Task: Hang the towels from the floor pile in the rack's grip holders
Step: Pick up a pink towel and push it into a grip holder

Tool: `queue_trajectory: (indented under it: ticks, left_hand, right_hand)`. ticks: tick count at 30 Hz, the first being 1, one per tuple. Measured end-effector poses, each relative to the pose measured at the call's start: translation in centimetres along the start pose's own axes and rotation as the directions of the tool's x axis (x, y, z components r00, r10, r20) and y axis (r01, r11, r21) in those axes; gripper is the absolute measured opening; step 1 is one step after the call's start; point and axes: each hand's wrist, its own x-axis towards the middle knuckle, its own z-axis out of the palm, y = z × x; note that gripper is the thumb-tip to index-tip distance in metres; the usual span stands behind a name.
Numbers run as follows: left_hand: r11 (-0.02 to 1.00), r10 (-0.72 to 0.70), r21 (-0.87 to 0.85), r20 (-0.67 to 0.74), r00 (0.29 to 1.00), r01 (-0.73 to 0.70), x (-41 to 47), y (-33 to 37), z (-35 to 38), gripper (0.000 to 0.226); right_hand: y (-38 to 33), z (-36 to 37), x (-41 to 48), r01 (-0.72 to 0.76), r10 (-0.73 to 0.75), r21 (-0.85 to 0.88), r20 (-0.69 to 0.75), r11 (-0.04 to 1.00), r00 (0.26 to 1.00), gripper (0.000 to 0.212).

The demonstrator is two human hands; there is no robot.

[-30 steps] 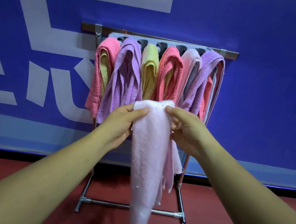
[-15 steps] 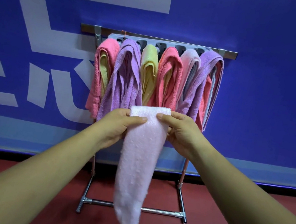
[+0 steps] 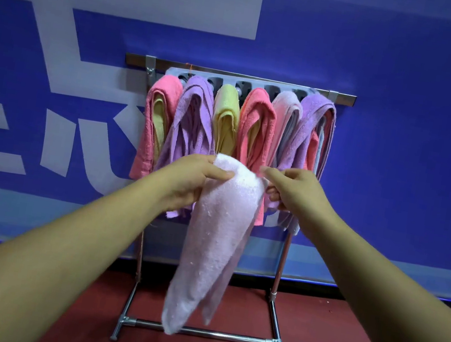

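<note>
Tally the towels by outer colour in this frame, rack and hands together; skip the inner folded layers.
Pink: 1, pink towel
Purple: 2, left purple towel, right purple towel
Yellow: 1, yellow towel
Coral: 1, coral towel
Pale pink: 2, hung pale towel, held pale towel in left hand and right hand
Total: 7

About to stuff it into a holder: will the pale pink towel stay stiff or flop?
Likely floppy: the pale pink towel droops limply below the left hand. Probably light, as a thumb pinch carries it. Its nubby terry should resist slipping.
</note>
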Motion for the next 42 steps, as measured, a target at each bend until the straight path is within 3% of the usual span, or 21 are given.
queue_trajectory:
  ticks: [2,3,5,7,12,16,22,26,29,36,39,42]
  left_hand:
    - [0.993,-0.058,0.104,0.058,0.997,0.052,0.0,1.4,-0.1,0.030]
    - [0.986,-0.077,0.152,0.075,0.994,0.065,0.0,2.1,-0.1,0.034]
    - [0.975,-0.104,0.207,0.113,0.988,0.079,0.3,3.4,-0.1,0.042]
    - [0.969,-0.123,0.235,0.186,0.975,0.078,0.5,4.7,-0.2,0.052]
    - [0.964,-0.120,0.256,0.176,0.977,0.073,1.0,6.6,-0.9,0.041]
    - [0.952,-0.140,0.294,0.172,0.975,0.085,1.9,6.9,-2.0,0.051]
    - [0.960,-0.097,0.279,0.236,0.967,0.028,4.0,6.9,-3.2,0.061]
    - [0.925,-0.117,0.379,0.260,0.958,0.010,4.8,7.1,-2.9,0.048]
    - [0.920,-0.093,0.391,0.235,0.968,-0.006,5.6,7.6,-2.1,0.018]
    - [0.943,0.111,0.300,0.115,0.987,-0.141,9.5,9.6,0.3,0.020]
    - [0.946,0.124,0.287,0.113,0.986,-0.151,11.8,10.5,1.2,0.031]
    - [0.936,0.126,0.312,0.137,0.982,-0.164,13.7,11.3,2.3,0.018]
  right_hand:
    - [-1.5,-0.5,0.8,0.148,-0.149,-0.138,0.007,0.979,0.989,0.031]
    - [-2.3,-0.6,0.9,0.197,-0.185,-0.115,0.103,0.974,0.977,0.025]
    - [-3.9,-0.4,1.0,0.154,-0.186,0.114,0.368,0.981,0.911,0.026]
    - [-5.2,-0.3,1.1,0.049,-0.195,0.275,0.534,0.960,0.823,0.032]
    - [-6.1,-0.3,2.9,0.050,-0.183,0.229,0.608,0.972,0.773,0.035]
    - [-6.5,-0.9,3.9,0.020,-0.115,0.150,0.659,0.988,0.744,0.023]
    - [-6.1,-1.5,5.7,-0.030,-0.149,0.255,0.650,0.966,0.745,0.018]
    - [-5.9,-2.3,6.7,0.020,-0.160,0.239,0.583,0.971,0.797,0.015]
    - [-5.7,-3.1,7.6,0.050,-0.155,0.212,0.518,0.976,0.841,0.018]
    - [-6.9,-5.8,10.7,0.049,-0.158,0.255,0.428,0.966,0.890,0.013]
    - [-7.9,-7.3,11.7,0.074,-0.161,0.256,0.340,0.964,0.926,0.026]
    - [-8.6,-8.8,13.0,0.090,-0.146,0.200,0.285,0.976,0.947,0.018]
